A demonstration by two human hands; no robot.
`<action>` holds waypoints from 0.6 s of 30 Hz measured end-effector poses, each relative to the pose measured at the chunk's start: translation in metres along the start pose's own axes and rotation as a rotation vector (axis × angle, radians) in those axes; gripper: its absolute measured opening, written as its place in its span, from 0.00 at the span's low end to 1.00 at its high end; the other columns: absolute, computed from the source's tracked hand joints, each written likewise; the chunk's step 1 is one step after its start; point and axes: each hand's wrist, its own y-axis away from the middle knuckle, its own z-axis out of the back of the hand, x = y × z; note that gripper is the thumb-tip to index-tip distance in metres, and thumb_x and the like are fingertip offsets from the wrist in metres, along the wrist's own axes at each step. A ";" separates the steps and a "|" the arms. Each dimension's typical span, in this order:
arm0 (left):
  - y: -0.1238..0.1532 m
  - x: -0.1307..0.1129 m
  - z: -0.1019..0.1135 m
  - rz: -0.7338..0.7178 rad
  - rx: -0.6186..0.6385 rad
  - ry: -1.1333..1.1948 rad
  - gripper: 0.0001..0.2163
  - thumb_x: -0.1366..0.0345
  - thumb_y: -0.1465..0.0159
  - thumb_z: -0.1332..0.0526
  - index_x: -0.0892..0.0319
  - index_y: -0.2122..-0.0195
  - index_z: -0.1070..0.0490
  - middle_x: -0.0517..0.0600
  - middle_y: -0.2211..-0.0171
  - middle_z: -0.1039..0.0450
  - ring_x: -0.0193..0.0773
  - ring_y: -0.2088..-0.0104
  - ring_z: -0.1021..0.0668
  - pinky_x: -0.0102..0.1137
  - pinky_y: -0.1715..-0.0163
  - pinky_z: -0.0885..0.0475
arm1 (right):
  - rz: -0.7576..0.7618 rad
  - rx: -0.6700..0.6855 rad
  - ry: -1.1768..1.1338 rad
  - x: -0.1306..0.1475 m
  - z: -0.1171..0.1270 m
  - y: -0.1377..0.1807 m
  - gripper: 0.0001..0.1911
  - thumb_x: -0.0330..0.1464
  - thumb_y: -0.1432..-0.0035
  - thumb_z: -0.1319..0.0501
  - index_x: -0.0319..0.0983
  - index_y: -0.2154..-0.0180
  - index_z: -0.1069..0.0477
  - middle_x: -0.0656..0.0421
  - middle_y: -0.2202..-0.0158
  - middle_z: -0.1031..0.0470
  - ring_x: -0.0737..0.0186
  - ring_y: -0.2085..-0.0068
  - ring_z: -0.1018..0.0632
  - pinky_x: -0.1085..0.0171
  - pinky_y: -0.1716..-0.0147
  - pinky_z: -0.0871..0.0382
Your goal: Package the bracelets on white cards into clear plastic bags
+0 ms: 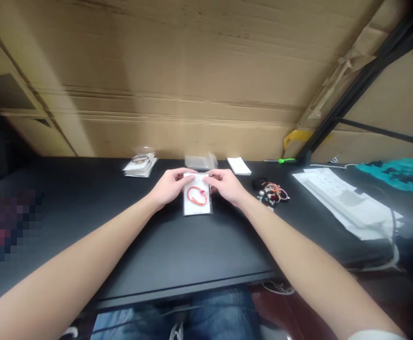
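The left hand (pixel 171 186) and right hand (pixel 226 185) pinched the clear packet (pixel 197 194) between them at its far corners, thumbs on the front face, fingers closed behind and partly hidden. The packet, with its white card (pixel 197 211) and orange bracelet (pixel 188 196), extended from that grip toward the person, its long axis running near to far, roughly square to the line joining the hands. Neither hand was clearly nearer; the near end was free, above the black table (pixel 192 250), though whether it touched could not be told. The clear bags (pixel 199 162) lay just beyond the fingertips.
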 end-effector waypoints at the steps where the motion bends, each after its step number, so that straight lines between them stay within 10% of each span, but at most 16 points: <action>1: 0.000 -0.001 0.001 -0.045 -0.033 -0.008 0.15 0.59 0.41 0.37 0.61 0.56 0.24 0.54 0.59 0.22 0.43 0.61 0.22 0.35 0.60 0.28 | 0.002 -0.001 0.006 0.000 0.000 0.000 0.13 0.38 0.47 0.37 0.37 0.62 0.26 0.57 0.70 0.24 0.62 0.70 0.25 0.62 0.69 0.27; 18: -0.001 -0.002 0.010 -0.094 -0.025 -0.123 0.11 0.64 0.49 0.32 0.62 0.65 0.23 0.52 0.68 0.22 0.40 0.68 0.22 0.34 0.64 0.28 | 0.188 -0.027 0.119 0.005 0.007 0.005 0.12 0.35 0.46 0.38 0.39 0.60 0.26 0.58 0.68 0.24 0.63 0.70 0.25 0.62 0.68 0.29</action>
